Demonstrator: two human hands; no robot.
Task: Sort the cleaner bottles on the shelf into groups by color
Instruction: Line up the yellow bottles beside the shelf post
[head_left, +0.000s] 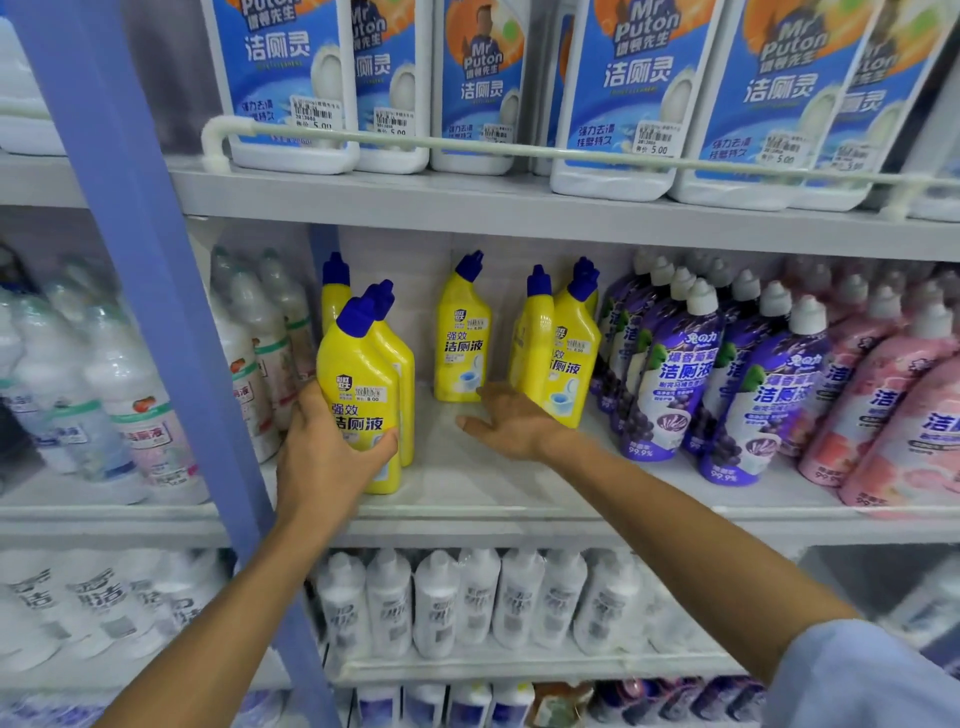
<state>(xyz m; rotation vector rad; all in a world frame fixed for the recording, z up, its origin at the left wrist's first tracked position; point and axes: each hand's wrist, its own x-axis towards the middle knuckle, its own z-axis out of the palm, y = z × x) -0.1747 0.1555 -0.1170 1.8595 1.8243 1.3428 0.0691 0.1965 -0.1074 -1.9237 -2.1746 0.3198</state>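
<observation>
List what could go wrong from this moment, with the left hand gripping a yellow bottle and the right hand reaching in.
1. The left hand grips the front yellow blue-capped cleaner bottle, which stands tight against another behind it; pulling may topple that one.
2. The open right hand lies beside the leaning yellow pair; a nudge could tip them into the purple white-capped bottles.

grey store shelving (519, 208), blue upright post (156, 312); edges blurred, possibly more shelving.

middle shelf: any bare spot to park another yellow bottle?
Yes: bare shelf between the front yellow bottle in the left hand and the yellow pair, under the open right hand. Crowded rightward: purple bottles, pink bottles.
</observation>
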